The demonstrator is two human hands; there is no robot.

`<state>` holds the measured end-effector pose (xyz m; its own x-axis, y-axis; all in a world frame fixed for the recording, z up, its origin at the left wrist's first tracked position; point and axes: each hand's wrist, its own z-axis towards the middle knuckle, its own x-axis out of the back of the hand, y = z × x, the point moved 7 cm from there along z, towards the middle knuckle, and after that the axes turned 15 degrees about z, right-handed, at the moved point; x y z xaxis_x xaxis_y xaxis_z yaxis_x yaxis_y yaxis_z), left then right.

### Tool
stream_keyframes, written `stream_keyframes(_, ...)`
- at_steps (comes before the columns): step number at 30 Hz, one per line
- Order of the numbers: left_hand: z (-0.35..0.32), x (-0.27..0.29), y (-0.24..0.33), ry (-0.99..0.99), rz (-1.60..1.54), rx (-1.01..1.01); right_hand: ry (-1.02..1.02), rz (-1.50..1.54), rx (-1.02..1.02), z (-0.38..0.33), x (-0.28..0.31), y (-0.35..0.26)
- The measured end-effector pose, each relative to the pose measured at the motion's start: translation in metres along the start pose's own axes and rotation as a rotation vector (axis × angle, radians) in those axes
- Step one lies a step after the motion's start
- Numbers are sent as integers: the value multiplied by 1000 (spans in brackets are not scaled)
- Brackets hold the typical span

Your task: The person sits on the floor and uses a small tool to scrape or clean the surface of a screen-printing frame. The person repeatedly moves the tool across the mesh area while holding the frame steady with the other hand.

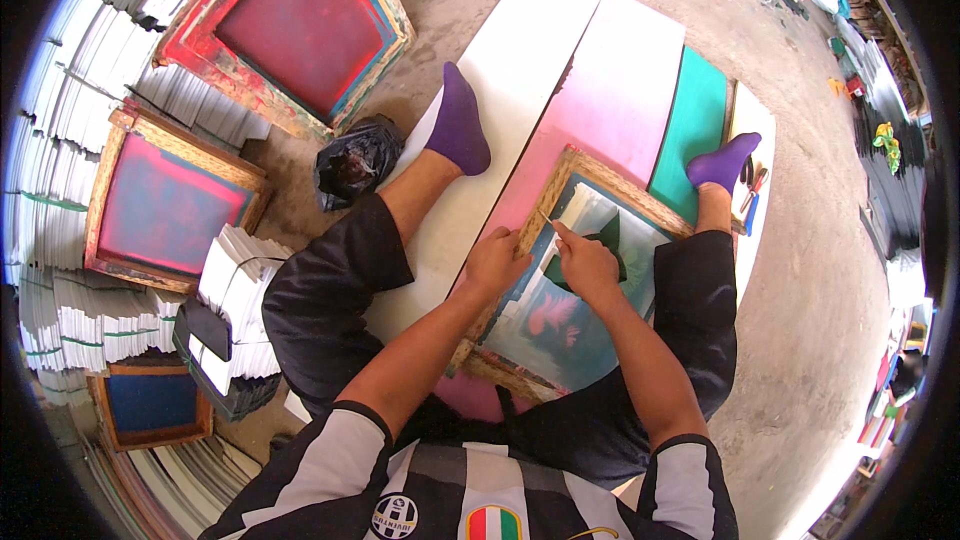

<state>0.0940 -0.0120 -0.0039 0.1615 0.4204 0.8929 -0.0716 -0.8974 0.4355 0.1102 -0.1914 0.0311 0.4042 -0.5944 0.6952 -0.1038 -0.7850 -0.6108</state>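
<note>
In the head view, the wooden-framed screen (630,192) is lying tilted just right of the picture's centre, between the person's legs and over the pink board (615,95). The left hand (493,262) is curling narrowly at the frame's left bar; its fingertips are hiding underneath, so whether it is gripping the wood firmly I cannot tell. The right hand (590,265) is hovering over or resting on the mesh (600,335), mostly curled, with one finger reaching out toward that same bar; whether it is pinching anything I cannot tell. Working well here probably means keeping the left hand bracing the bar so the frame is not sliding, while the right is moving lightly, keeping knuckles from pressing into the mesh.
</note>
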Motion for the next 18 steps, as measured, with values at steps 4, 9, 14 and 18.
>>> stream_keyframes(4,1,-1,0,7,12,-3,34,-69,-25,-8,4,-11)
stream_keyframes(9,1,0,1,1,30,6,25,-125,-10,-7,7,-22)
stream_keyframes(14,2,0,0,-10,23,4,-74,-233,-31,-5,13,-41)
stream_keyframes(18,1,-3,-1,3,16,4,-95,-276,-47,-1,6,-31)
